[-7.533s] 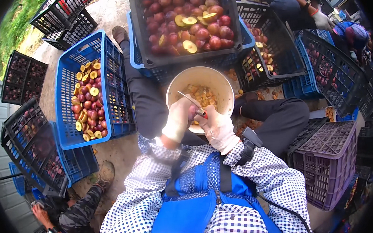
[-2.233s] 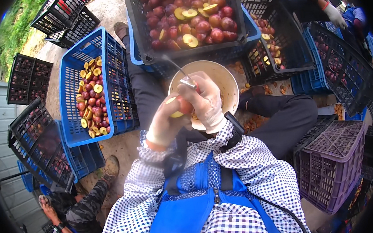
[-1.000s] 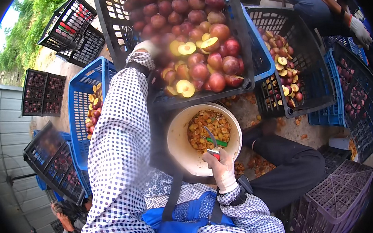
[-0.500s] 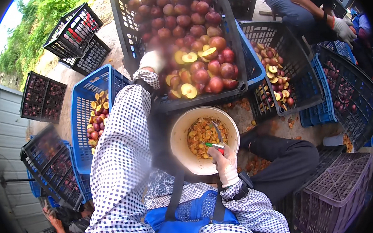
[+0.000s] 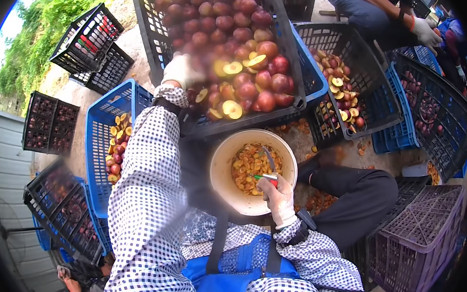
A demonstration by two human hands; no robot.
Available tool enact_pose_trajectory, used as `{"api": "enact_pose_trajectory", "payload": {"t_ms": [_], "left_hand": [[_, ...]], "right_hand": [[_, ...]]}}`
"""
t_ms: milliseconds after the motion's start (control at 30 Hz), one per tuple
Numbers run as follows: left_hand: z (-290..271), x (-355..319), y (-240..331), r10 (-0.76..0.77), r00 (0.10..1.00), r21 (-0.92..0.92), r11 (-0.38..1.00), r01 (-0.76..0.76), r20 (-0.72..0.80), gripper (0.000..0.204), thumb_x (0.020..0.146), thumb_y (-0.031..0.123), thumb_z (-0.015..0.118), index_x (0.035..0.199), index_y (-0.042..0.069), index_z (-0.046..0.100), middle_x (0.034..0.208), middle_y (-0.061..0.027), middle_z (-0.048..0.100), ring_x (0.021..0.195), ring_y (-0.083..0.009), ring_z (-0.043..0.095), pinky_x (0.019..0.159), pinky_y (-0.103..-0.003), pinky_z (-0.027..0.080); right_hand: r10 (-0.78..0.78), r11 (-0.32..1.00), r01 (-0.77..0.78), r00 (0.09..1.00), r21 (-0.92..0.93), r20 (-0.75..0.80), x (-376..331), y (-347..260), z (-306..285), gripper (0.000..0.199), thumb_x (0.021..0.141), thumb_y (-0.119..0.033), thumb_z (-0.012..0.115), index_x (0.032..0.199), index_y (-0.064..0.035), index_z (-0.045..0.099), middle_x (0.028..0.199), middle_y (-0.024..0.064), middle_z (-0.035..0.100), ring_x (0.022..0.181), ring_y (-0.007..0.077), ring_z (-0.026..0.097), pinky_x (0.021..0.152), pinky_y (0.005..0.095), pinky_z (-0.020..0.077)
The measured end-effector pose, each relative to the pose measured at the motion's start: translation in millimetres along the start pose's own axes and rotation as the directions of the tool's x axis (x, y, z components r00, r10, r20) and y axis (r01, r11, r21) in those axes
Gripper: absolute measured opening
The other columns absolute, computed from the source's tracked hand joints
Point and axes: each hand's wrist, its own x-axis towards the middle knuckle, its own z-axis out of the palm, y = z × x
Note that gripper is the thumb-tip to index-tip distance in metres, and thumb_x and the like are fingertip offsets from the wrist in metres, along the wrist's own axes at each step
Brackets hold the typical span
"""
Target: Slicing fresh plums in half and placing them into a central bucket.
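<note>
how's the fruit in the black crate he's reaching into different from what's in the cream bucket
The fruit in the black crate is mostly whole, round and dark red, with a few yellow halves near the left hand. The contents of the cream bucket are small orange-yellow pieces lying low inside, where the right hand holds a knife. Both look like the same stone fruit.

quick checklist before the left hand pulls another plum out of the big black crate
1. Left hand at the black crate: ok, it rests on the near left edge of the fruit pile.
2. Fruit gripped in that hand: cannot tell, the hand is blurred.
3. Whole red plums in reach: ok, the crate is heaped with them, with a few cut halves on the near side.
4. Right hand has the knife: ok, fist shut on the handle, blade over the bucket.
5. Cream bucket placed between the knees: ok, pits and scraps in the bottom, room left.
</note>
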Motion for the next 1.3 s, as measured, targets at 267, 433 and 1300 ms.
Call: {"api": "enact_pose_trajectory", "payload": {"t_ms": [267, 433, 1300], "left_hand": [[4.1, -140.0, -35.2, 0.275, 0.951, -0.859, -0.511, 0.018, -0.143, 0.057, 0.096, 0.029, 0.051, 0.142, -0.001, 0.039, 0.124, -0.0222, 0.060, 0.104, -0.0257, 0.064, 0.089, -0.040, 0.054], [50.2, -223.7, 8.9, 0.316, 0.948, -0.570, -0.776, 0.271, 0.020, 0.063, 0.102, 0.046, 0.043, 0.148, 0.003, 0.033, 0.123, -0.0219, 0.056, 0.081, -0.0226, 0.059, 0.071, -0.035, 0.051], [87.7, -312.5, 59.4, -0.067, 0.994, -0.972, -0.223, 0.071, 0.088, 0.056, 0.098, 0.051, 0.054, 0.125, 0.002, 0.051, 0.108, -0.0079, 0.062, 0.094, -0.0135, 0.059, 0.083, -0.027, 0.050]], "right_hand": [[-0.153, 0.918, 0.119, 0.986, 0.379, 0.062, -2.5, 1.4, -5.1, 0.044, 0.098, -0.048, 0.056, 0.099, -0.0043, 0.059, 0.060, -0.0016, 0.049, 0.045, 0.0041, 0.041, 0.038, 0.0202, 0.0277], [-0.134, 0.911, 0.076, 0.984, 0.406, 0.119, -25.1, -43.0, -4.6, 0.036, 0.101, -0.039, 0.052, 0.109, -0.0038, 0.057, 0.069, -0.0007, 0.054, 0.050, 0.0037, 0.045, 0.042, 0.0185, 0.0335], [-0.552, 0.696, 0.540, 0.824, -0.474, 0.129, -64.8, -76.0, 34.3, 0.021, 0.084, -0.022, 0.069, 0.083, -0.0021, 0.065, 0.075, 0.0190, 0.065, 0.069, 0.0369, 0.065, 0.065, 0.0430, 0.0508]]}}
